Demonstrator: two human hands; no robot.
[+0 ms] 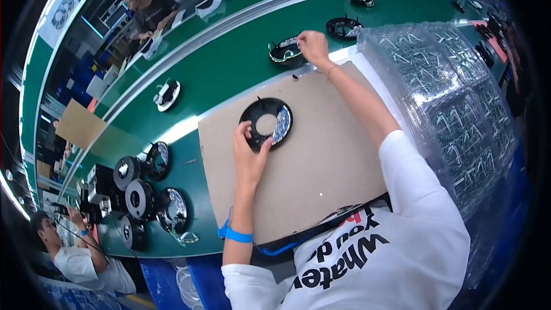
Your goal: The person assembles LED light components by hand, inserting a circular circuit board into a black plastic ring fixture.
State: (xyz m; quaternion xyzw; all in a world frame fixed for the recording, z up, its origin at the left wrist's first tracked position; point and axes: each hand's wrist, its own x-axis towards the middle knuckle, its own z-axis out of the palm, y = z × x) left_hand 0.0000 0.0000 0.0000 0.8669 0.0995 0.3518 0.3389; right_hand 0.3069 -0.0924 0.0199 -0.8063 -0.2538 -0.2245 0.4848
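Observation:
A black ring-shaped part (266,121) with a circuit board on its right side lies on a brown cardboard sheet (321,161). My left hand (248,152) grips the ring's near-left edge. My right hand (313,47) reaches far forward to the green conveyor belt (229,63) and holds the right end of another black ring part with a white rim (285,50). A blue strap (234,233) circles my left wrist.
Stacks of clear plastic trays with small metal parts (453,103) stand at my right. More ring parts (343,26) lie on the belt; several black rings (143,186) are piled at left. Other people sit at the far side (150,11) and lower left (74,252).

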